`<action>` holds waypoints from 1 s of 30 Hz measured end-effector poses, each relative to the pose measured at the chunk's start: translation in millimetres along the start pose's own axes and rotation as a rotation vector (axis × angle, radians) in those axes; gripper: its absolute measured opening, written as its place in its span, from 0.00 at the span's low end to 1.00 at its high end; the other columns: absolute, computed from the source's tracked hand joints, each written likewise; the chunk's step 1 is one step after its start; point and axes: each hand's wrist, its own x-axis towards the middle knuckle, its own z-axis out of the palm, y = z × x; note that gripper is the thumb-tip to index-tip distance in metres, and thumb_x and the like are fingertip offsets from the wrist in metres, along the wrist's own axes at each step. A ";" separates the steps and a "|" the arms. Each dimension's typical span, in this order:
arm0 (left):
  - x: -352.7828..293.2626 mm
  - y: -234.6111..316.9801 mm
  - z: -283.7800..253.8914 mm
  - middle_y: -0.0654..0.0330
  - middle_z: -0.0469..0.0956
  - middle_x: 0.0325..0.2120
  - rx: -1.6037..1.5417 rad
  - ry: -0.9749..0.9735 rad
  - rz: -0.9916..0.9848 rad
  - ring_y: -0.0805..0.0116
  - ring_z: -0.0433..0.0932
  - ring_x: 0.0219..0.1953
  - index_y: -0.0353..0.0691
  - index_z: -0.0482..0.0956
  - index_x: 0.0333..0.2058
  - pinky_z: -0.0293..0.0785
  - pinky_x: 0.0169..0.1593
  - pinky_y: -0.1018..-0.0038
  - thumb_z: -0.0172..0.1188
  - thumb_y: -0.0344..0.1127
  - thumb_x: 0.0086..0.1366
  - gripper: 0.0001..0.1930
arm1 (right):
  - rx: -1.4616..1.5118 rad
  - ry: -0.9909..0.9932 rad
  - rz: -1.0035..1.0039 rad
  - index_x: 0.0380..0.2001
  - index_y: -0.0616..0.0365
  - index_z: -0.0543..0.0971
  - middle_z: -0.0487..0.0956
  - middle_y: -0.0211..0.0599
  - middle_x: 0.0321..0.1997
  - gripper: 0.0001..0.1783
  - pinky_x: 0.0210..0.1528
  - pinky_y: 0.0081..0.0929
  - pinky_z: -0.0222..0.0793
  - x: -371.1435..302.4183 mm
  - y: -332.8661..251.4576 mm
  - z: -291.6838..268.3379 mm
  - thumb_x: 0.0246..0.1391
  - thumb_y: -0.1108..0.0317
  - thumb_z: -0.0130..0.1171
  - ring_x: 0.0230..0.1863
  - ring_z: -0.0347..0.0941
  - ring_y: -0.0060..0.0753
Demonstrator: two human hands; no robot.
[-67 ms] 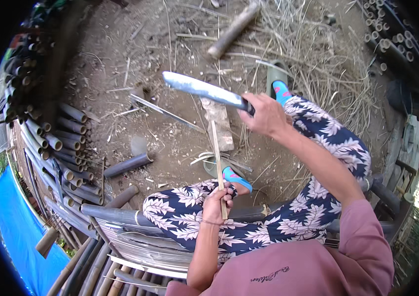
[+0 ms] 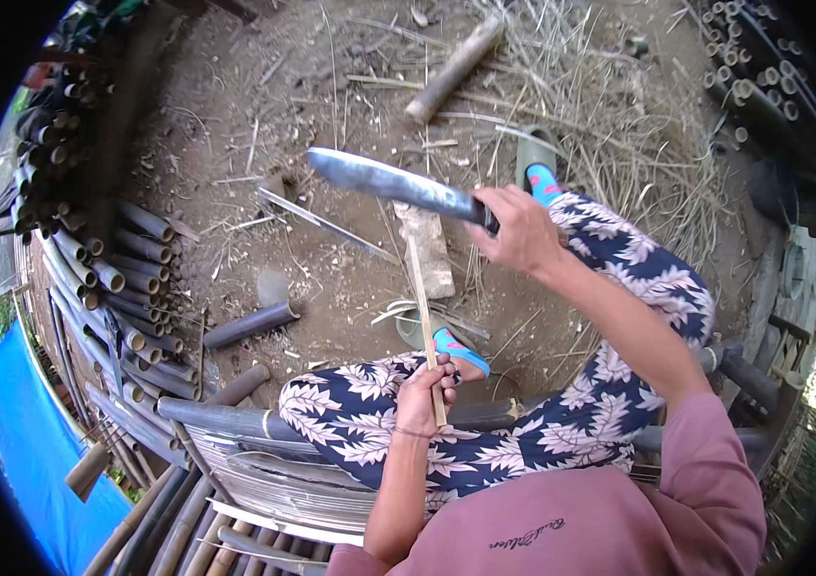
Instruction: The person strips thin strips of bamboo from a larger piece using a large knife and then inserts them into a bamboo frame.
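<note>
Currently, the left grip (image 2: 422, 396) pinches a pale strip (image 2: 421, 300) jutting forward from it; the right grip (image 2: 520, 228) clasps a knife (image 2: 394, 182) pointing leftward; a misaimed stroke could injure the left grip

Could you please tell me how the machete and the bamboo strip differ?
The machete is broad-bladed, metallic and dark-handled; the bamboo strip is slender and pale. The machete extends leftward from the right grip; the bamboo strip points forward from the left grip. Both are long and held one-handed.
</note>
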 end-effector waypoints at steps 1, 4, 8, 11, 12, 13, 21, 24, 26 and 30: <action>-16.9 -2.4 19.0 0.64 0.74 0.29 0.113 0.073 0.102 0.81 0.68 0.21 0.34 0.70 0.54 0.69 0.23 0.85 0.51 0.28 0.68 0.16 | 0.055 0.043 -0.100 0.47 0.61 0.74 0.79 0.46 0.33 0.26 0.42 0.39 0.74 -5.1 -10.9 -10.6 0.45 0.61 0.65 0.40 0.77 0.49; -74.0 -2.5 37.1 0.65 0.73 0.28 0.435 -0.003 0.333 0.84 0.64 0.19 0.32 0.70 0.54 0.60 0.19 0.86 0.52 0.30 0.69 0.17 | 0.204 0.063 -0.036 0.46 0.64 0.75 0.78 0.51 0.36 0.26 0.39 0.39 0.74 -43.1 -58.1 -40.4 0.51 0.54 0.62 0.34 0.77 0.53; -128.9 -10.7 47.5 0.69 0.70 0.22 0.653 0.005 0.693 0.87 0.60 0.17 0.32 0.75 0.50 0.54 0.17 0.87 0.52 0.32 0.70 0.14 | 0.085 -0.174 -0.092 0.38 0.59 0.77 0.79 0.45 0.31 0.31 0.35 0.38 0.75 -89.2 -121.5 -61.1 0.54 0.38 0.55 0.32 0.79 0.47; -156.1 -22.8 45.2 0.70 0.68 0.18 0.745 0.054 0.796 0.84 0.61 0.18 0.33 0.77 0.38 0.57 0.20 0.82 0.52 0.34 0.70 0.09 | 0.024 -0.137 -0.265 0.30 0.55 0.77 0.78 0.40 0.25 0.31 0.30 0.37 0.75 -114.9 -139.4 -51.7 0.54 0.34 0.53 0.26 0.78 0.41; -162.3 -27.4 41.7 0.70 0.68 0.17 0.741 0.060 0.829 0.83 0.62 0.18 0.33 0.76 0.34 0.58 0.21 0.80 0.52 0.34 0.70 0.10 | 0.010 -0.119 -0.289 0.28 0.54 0.76 0.78 0.40 0.24 0.31 0.28 0.36 0.74 -114.7 -143.8 -54.3 0.55 0.34 0.52 0.25 0.78 0.40; -169.0 -32.9 29.8 0.68 0.68 0.17 0.871 0.071 0.865 0.82 0.63 0.19 0.32 0.77 0.37 0.60 0.21 0.78 0.51 0.34 0.70 0.10 | 0.001 -0.109 -0.209 0.28 0.55 0.76 0.78 0.40 0.23 0.30 0.27 0.37 0.74 -109.3 -142.9 -57.0 0.56 0.35 0.51 0.24 0.78 0.40; -207.3 -96.7 -22.5 0.71 0.68 0.20 0.727 -0.080 0.777 0.87 0.60 0.18 0.31 0.74 0.55 0.55 0.20 0.86 0.50 0.30 0.70 0.17 | -0.175 -0.003 0.060 0.28 0.55 0.77 0.78 0.42 0.19 0.33 0.27 0.40 0.73 -49.8 -101.4 -123.0 0.59 0.33 0.47 0.21 0.77 0.40; -205.2 -98.5 -33.7 0.71 0.68 0.21 0.791 -0.059 0.856 0.87 0.60 0.19 0.30 0.74 0.54 0.55 0.21 0.86 0.50 0.30 0.71 0.17 | -0.159 0.006 0.036 0.27 0.55 0.77 0.78 0.41 0.18 0.33 0.26 0.37 0.72 -49.8 -108.1 -125.1 0.57 0.32 0.48 0.21 0.77 0.39; -208.5 -98.0 -41.6 0.71 0.68 0.21 0.834 -0.038 0.880 0.87 0.60 0.19 0.30 0.73 0.55 0.55 0.21 0.86 0.50 0.30 0.71 0.17 | -0.159 -0.010 -0.048 0.27 0.55 0.77 0.78 0.40 0.18 0.32 0.24 0.36 0.72 -57.3 -105.0 -127.5 0.57 0.33 0.49 0.21 0.77 0.38; -212.7 -100.9 -35.9 0.70 0.68 0.20 0.767 -0.059 0.800 0.87 0.60 0.19 0.29 0.73 0.55 0.55 0.21 0.86 0.50 0.28 0.70 0.17 | -0.197 0.040 -0.218 0.26 0.54 0.77 0.79 0.38 0.19 0.28 0.22 0.36 0.71 -61.7 -88.0 -123.1 0.59 0.38 0.50 0.20 0.77 0.37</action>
